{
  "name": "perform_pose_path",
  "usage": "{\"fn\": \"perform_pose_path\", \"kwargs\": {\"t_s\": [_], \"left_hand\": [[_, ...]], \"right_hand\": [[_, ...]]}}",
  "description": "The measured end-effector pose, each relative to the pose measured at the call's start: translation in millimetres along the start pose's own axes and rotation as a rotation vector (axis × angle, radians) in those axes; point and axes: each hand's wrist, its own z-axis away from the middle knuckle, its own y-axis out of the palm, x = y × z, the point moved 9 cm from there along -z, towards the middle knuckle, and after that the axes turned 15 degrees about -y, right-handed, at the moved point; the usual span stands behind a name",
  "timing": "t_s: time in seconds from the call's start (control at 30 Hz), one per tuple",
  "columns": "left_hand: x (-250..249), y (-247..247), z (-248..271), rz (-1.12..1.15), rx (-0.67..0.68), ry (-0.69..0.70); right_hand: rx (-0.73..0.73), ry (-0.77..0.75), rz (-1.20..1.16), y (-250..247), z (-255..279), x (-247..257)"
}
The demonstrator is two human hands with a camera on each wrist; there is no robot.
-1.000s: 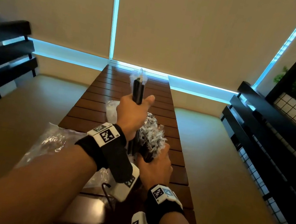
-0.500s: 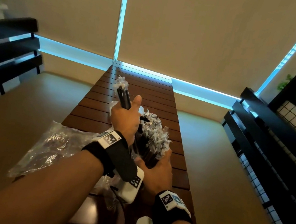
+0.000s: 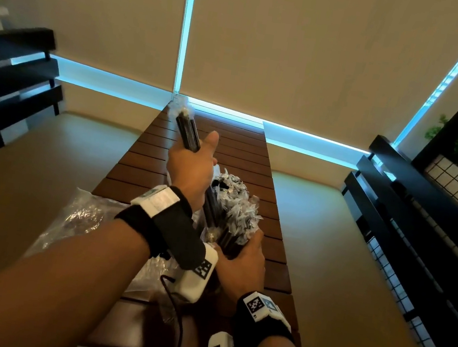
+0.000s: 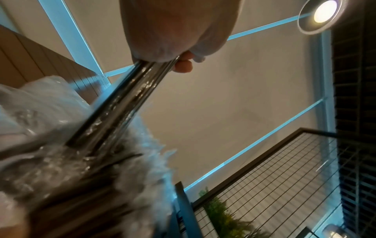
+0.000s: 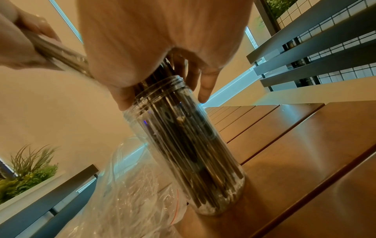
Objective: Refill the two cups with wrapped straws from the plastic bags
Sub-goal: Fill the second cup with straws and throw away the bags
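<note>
Since a second before, the left hand (image 3: 190, 164) had tilted its small bunch of straws (image 3: 187, 132) from upright to leaning toward 11 o'clock, lower ends still among the packed straws (image 3: 233, 213). Its grip was pressed tight around that bunch, probably to work it down into the crowd. The right hand (image 3: 242, 261) curled around the mouth of the clear cup (image 5: 189, 145), thumb and fingers on the rim and straws, apparently steadying it on the slatted counter (image 3: 235, 144). That cup stood near the middle of the counter, dense with thin black straws in crinkled clear wrappers whose frilly tips fanned out above the rim. A crumpled plastic bag (image 3: 76, 218) lay at 9 o'clock of the cup. No second cup showed clearly.
</note>
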Motion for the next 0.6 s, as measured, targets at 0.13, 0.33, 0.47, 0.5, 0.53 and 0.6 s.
{"fn": "perform_pose_path", "kwargs": {"t_s": [0.13,0.33,0.47,0.5,0.53,0.6], "left_hand": [[13,-3,0,-0.113,-0.007,0.057],[10,-7,-5,0.106,-0.046,-0.062],[14,-8,-4,0.068,-0.088,-0.047],[19,-9,-4,0.048,-0.096,-0.029],[25,-10,-4,0.032,-0.099,-0.021],[34,-12,-4,0.020,-0.112,-0.019]], "right_hand": [[0.001,-0.011,-0.004,1,0,-1],[-0.003,-0.006,0.006,3,1,-4],[0.057,-0.024,-0.020,6,0,-4],[0.082,-0.028,-0.033,8,0,-5],[0.098,-0.031,-0.050,9,-1,-5],[0.096,-0.034,-0.069,8,-1,-5]]}}
